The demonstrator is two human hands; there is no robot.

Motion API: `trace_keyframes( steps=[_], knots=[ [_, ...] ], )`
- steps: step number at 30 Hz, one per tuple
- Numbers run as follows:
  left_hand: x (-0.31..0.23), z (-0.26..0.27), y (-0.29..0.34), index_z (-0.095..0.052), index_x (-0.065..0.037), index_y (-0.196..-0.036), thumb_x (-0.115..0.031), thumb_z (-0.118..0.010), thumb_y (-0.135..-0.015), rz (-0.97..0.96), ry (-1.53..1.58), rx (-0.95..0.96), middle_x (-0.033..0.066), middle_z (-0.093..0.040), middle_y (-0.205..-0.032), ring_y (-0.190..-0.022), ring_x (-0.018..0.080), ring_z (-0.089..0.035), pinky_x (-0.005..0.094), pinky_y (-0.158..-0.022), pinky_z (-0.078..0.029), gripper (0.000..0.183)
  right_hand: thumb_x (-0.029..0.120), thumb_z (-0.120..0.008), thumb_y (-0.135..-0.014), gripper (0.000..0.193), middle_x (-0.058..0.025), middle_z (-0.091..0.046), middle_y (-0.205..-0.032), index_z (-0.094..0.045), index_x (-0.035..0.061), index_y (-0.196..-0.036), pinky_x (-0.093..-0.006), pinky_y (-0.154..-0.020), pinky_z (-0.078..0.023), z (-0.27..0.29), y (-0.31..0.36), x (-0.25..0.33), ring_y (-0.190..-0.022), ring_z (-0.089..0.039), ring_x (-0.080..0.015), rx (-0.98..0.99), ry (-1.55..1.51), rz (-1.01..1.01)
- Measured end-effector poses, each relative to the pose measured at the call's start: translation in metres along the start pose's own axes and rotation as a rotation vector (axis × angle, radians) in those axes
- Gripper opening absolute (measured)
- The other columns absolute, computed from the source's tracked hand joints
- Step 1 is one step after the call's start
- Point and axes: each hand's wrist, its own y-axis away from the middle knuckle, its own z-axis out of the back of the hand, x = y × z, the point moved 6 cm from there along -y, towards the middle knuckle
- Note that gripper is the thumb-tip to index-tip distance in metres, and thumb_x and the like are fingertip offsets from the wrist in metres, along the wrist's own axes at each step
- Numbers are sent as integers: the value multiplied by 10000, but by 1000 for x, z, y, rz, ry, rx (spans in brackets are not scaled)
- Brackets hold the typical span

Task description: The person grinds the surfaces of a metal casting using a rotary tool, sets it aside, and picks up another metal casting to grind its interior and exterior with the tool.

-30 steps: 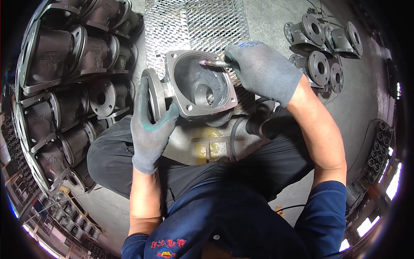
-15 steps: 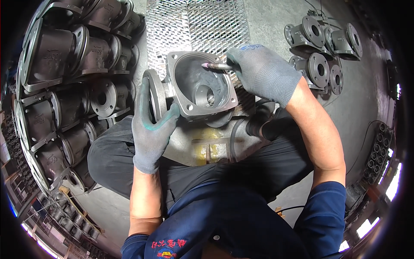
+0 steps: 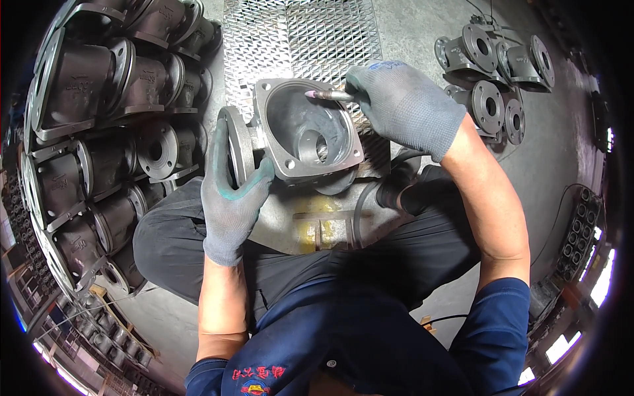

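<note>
In front of me sits a grey cast-metal valve body [image 3: 281,122], its square flange and round opening facing up. My left hand [image 3: 236,191], in a grey-and-green glove, is closed around the round side flange [image 3: 239,146] with the thumb against the near side. My right hand [image 3: 408,105], gloved alike, grips a slim die grinder [image 3: 338,96]. The grinder's pinkish stone tip points left, over the far part of the valve's opening. Whether that tip touches the inner wall I cannot tell. The grinder's rear is hidden by the glove.
Stacks of similar valve bodies [image 3: 76,89] rise close on my left. Several more castings [image 3: 489,105] stand on the floor at the far right. A perforated metal grating [image 3: 300,43] lies beyond the workpiece. My crossed legs flank a yellow-marked metal base [image 3: 323,231].
The grinder and my right hand have shifted slightly away from me and to the left. My left hand and the valve body stay in place.
</note>
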Motion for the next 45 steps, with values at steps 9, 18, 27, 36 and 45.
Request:
trace_keyframes(
  steps=[9, 18, 27, 36, 45],
  knots=[
    [0, -1, 1, -408, 123, -1644, -112, -865, -900, -8, 32, -6, 310, -534, -1638, -1507, 361, -566, 436, -1244, -456, 904, 88, -673, -980, 141, -240, -751, -954, -686, 30, -1107, -542, -857, -607, 3, 2, 6, -977, -757, -455, -15, -20, 0],
    [-10, -4, 2, -403, 126, -1647, -105, -859, -884, -110, -77, -3, 310, -528, -1637, -1497, 386, -571, 433, -1247, -450, 918, 158, -688, -994, 205, -234, -787, -926, -793, 25, -1108, -498, -848, -637, 0, 18, 20, -962, -801, -394, 61, 69, 11],
    [-13, -6, 0, -413, 129, -1638, -113, -865, -875, -37, -24, 5, 318, -534, -1629, -1500, 390, -570, 441, -1247, -452, 919, 195, -681, -1020, 245, -213, -797, -937, -793, 19, -1148, -498, -855, -642, 5, 21, 22, -962, -804, -388, -8, 140, 20],
    [-10, -4, 2, -425, 122, -1637, -105, -857, -881, -75, -62, -15, 309, -531, -1634, -1514, 386, -554, 437, -1255, -437, 900, 258, -654, -1067, 287, -224, -791, -935, -801, 23, -1139, -496, -823, -643, 5, 20, 25, -949, -800, -399, -73, 121, 67],
    [-5, 0, 12, -369, 123, -1674, -67, -802, -896, 30, 29, 25, 285, -472, -1709, -1585, 320, -474, 417, -1301, -366, 910, 154, -698, -995, 193, -210, -799, -911, -821, 6, -972, -477, -794, -654, -7, 12, 36, -900, -807, -376, -96, 46, 161]
  ],
)
